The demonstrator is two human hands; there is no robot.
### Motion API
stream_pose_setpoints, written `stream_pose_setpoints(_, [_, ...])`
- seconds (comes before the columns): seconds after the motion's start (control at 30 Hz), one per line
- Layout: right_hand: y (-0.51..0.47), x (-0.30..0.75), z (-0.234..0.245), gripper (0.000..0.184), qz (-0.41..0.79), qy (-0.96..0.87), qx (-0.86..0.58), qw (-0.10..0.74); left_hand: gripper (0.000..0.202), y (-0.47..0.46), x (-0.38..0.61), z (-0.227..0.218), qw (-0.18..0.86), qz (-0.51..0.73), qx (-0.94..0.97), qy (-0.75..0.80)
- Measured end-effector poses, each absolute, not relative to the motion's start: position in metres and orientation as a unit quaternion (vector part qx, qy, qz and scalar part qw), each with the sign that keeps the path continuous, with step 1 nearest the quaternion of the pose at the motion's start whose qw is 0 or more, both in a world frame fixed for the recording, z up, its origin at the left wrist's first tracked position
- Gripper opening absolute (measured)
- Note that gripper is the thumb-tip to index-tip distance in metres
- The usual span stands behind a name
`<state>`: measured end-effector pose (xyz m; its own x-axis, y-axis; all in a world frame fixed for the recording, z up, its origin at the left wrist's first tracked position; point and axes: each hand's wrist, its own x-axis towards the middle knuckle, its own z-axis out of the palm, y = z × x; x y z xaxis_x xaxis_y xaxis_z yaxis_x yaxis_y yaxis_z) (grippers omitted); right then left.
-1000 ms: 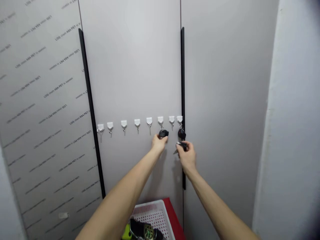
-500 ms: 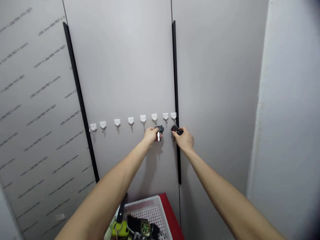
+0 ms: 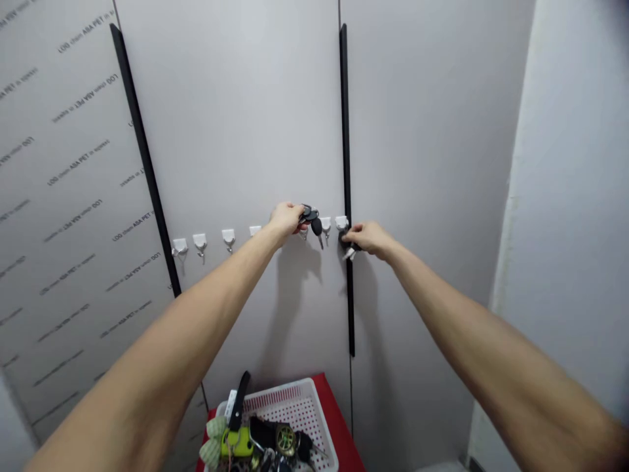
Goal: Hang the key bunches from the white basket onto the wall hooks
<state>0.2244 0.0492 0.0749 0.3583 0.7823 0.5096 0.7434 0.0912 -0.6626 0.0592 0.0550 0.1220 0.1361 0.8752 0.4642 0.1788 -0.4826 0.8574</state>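
Observation:
My left hand [image 3: 287, 219] is closed on a bunch of black-headed keys [image 3: 314, 221], which hangs in front of the row of white hooks. One key dangles with its blade pointing down. Over at the row's right end, my right hand [image 3: 368, 237] pinches another set of dark keys [image 3: 350, 249] just below the last white hook [image 3: 341, 223]; whether these keys touch the hook I cannot tell. Between the hands a white hook [image 3: 325, 225] shows nothing on it. Part of the row is hidden behind my left hand and forearm.
Below stands a white perforated basket [image 3: 322, 419] on a red surface [image 3: 339, 426], holding keys, a yellow-green fob [image 3: 236, 442] and a black strap [image 3: 239, 401]. Long black handles [image 3: 346, 131] run down the grey cabinet doors. More white hooks [image 3: 199, 241] continue to the left.
My left hand has risen with its keys, up and away from under the hooks. My right hand has shifted slightly up, and its keys now hang lower from the fingers.

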Motion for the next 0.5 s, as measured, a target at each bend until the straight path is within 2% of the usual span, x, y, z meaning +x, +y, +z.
stream_pose_setpoints(0.1, [0.038,0.228,0.088,0.013,0.093,-0.611,-0.707,0.343,0.007,0.051,0.055,0.104,0.345,0.472,0.707,0.398])
stream_pose_setpoints(0.17, [0.033,0.229,0.100,0.014,0.093,-0.609,-0.723,0.312,0.006,0.048,0.052,0.089,0.364,0.437,0.716,0.404])
stream_pose_setpoints(0.4, [0.051,0.224,0.143,0.025,-0.007,-0.650,-0.708,0.277,0.009,0.034,0.036,0.058,0.398,0.374,0.728,0.415])
stream_pose_setpoints(0.5, [0.063,0.220,0.135,0.027,-0.012,-0.600,-0.730,0.327,0.008,0.031,0.025,0.048,0.409,0.361,0.722,0.426])
